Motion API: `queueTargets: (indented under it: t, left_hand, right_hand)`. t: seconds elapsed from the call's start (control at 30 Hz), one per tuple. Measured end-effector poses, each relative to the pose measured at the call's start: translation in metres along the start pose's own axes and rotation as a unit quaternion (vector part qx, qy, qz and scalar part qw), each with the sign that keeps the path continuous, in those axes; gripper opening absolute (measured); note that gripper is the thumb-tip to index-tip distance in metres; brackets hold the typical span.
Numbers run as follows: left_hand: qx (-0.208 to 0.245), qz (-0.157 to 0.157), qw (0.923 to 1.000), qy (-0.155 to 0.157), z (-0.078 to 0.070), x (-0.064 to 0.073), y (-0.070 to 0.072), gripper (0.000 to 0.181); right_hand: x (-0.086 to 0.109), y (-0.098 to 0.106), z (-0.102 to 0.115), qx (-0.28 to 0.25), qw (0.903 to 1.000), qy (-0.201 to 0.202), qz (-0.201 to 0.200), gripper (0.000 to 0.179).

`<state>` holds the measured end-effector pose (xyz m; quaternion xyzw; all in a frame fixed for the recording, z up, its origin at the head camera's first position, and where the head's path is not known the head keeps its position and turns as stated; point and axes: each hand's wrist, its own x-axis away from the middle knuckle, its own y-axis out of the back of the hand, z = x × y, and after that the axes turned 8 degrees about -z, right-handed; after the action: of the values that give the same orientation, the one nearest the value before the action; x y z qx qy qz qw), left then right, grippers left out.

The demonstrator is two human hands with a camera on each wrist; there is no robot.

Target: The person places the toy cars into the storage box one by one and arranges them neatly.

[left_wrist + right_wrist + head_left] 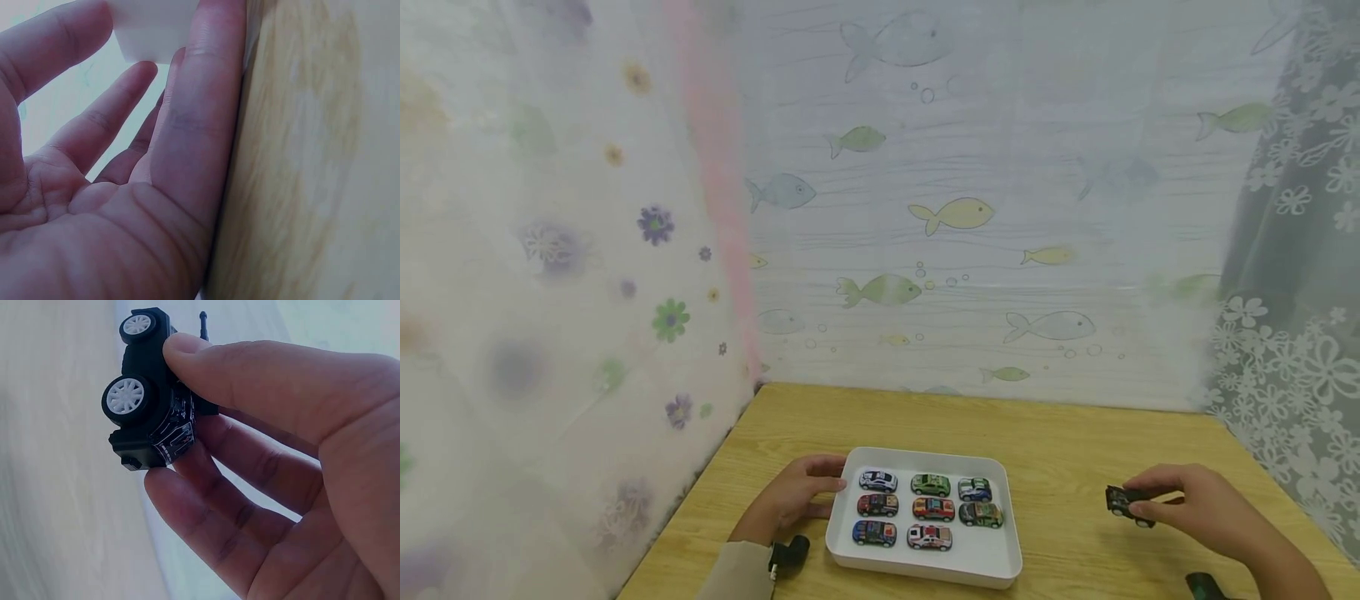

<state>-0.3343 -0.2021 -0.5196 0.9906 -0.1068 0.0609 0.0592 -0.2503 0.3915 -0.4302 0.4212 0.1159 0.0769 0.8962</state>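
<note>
My right hand [1187,504] pinches a black toy car [1122,502] over the right part of the table. In the right wrist view the toy car [147,394] is tipped on end, showing white-spoked wheels and a thin rod, with the thumb on one side and fingertips on the other. A white tray [925,571] stands left of it, holding several small toy cars [932,509] in rows. At the tray's left wall is my left hand [797,493], its thumb tip touching the rim. In the left wrist view the left hand's fingers [206,94] extend loosely toward the tray.
The wooden table [1060,450] runs back to a fish-patterned curtain [970,283]. A flower-patterned curtain [587,317] borders the left side, and a sheer floral one [1292,350] the right. Black wrist devices show beside both forearms.
</note>
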Motion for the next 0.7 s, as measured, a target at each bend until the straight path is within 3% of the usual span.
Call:
queueTargets:
  t: [0.43, 0.7]
  left_hand:
    - [-0.004, -0.001, 1.0000, 0.008, -0.005, 0.003, -0.001, 0.058]
    - [-0.004, 0.000, 1.0000, 0.006, -0.004, 0.003, 0.000, 0.057]
  right_hand:
    - [-0.016, -0.014, 0.034, -0.005, 0.9988, 0.018, -0.045, 0.036]
    - [-0.026, -0.024, 0.053, -0.034, 0.9948, 0.067, -0.069, 0.031]
